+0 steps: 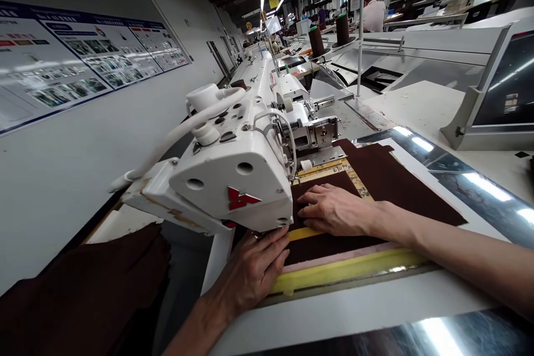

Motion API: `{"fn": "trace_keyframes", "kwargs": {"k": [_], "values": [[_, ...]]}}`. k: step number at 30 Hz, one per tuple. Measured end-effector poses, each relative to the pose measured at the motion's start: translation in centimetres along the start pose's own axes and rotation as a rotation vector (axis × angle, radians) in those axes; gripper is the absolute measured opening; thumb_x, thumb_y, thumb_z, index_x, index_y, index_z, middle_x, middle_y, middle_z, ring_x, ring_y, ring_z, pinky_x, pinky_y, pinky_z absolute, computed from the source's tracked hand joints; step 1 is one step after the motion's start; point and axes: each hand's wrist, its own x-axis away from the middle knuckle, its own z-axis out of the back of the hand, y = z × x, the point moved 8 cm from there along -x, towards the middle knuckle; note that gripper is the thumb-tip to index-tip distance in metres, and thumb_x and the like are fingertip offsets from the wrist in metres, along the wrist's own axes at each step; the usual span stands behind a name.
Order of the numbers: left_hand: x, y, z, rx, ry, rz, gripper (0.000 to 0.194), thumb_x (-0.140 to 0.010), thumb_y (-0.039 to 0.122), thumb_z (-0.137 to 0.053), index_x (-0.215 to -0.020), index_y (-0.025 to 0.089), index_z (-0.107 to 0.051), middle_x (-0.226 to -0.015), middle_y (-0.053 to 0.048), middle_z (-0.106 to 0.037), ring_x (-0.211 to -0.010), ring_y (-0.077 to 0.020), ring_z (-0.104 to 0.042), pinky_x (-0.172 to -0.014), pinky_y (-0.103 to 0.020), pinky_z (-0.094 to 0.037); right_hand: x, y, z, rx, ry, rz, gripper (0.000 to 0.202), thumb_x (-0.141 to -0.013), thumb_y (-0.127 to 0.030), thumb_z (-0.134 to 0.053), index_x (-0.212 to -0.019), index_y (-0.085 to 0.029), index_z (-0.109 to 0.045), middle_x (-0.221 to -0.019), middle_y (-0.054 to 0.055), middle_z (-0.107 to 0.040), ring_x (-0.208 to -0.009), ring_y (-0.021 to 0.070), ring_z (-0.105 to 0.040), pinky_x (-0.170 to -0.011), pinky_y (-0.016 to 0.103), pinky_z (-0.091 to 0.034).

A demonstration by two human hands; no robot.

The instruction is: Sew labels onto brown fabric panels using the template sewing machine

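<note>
Dark brown fabric lies on a flat template edged with yellow and pink strips. A white sewing machine head with a red emblem stands over the fabric's left part. My left hand rests on the fabric just below the machine head, fingers stretched forward; some fingertips are hidden by the head. My right hand lies palm down on the fabric, its fingers extended toward the machine. Beside it runs a yellowish strip with handwriting. Neither hand appears to grip anything.
A brown fabric pile lies at the lower left. Two brown thread cones stand behind the machine. To the right is a tilted dark panel. A metal pole rises from the table. Posters hang on the left wall; people sit farther back.
</note>
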Motion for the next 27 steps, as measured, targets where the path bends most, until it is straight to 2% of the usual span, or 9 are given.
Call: {"fn": "trace_keyframes", "kwargs": {"k": [7,17,22,24,27], "values": [[-0.2,-0.3,-0.2,-0.011,-0.020,-0.023,0.034,-0.102,0.018,-0.056,-0.135,0.019,-0.062,-0.138,-0.007,-0.067,-0.120,-0.0230,-0.068,-0.095,-0.038,-0.054,0.0,-0.4,0.1,-0.006,0.047,0.010,0.029,-0.106,-0.041,-0.053,-0.117,-0.021,-0.072,-0.128,0.011,-0.064,-0.109,0.0275,-0.058,-0.092,0.042,-0.044],[-0.5,0.1,-0.4,-0.062,-0.087,-0.051,0.035,-0.103,0.020,-0.052,-0.138,0.018,-0.058,-0.138,-0.009,-0.067,-0.122,-0.0247,-0.067,-0.097,-0.042,-0.053,0.0,-0.9,-0.5,-0.025,0.056,0.035,0.031,-0.107,-0.042,-0.051,-0.117,-0.022,-0.071,-0.131,0.011,-0.062,-0.111,0.0270,-0.057,-0.092,0.042,-0.043],[-0.1,-0.3,-0.4,-0.032,-0.084,-0.060,0.037,-0.102,0.017,-0.053,-0.139,0.018,-0.058,-0.139,-0.011,-0.065,-0.125,-0.0241,-0.064,-0.102,-0.039,-0.052,0.2,-1.1,-0.5,-0.026,0.062,0.035,0.028,-0.106,-0.040,-0.052,-0.116,-0.021,-0.071,-0.127,0.011,-0.063,-0.110,0.0267,-0.057,-0.092,0.042,-0.042],[0.4,-1.1,0.1,-0.034,-0.040,-0.033,0.037,-0.102,0.018,-0.054,-0.138,0.018,-0.060,-0.132,-0.011,-0.069,-0.119,-0.0244,-0.067,-0.101,-0.038,-0.053,0.2,-1.1,-0.5,-0.026,0.065,0.032,0.028,-0.106,-0.040,-0.052,-0.114,-0.021,-0.072,-0.125,0.011,-0.064,-0.109,0.0266,-0.057,-0.091,0.042,-0.042],[1.1,-2.7,0.9,-0.065,0.029,0.036,0.032,-0.102,0.021,-0.054,-0.131,0.019,-0.066,-0.107,-0.010,-0.077,-0.098,-0.0234,-0.073,-0.088,-0.035,-0.057,0.1,-1.0,-0.5,-0.025,0.065,0.031,0.029,-0.106,-0.041,-0.052,-0.111,-0.022,-0.072,-0.122,0.011,-0.064,-0.107,0.0264,-0.057,-0.088,0.041,-0.042]]}}
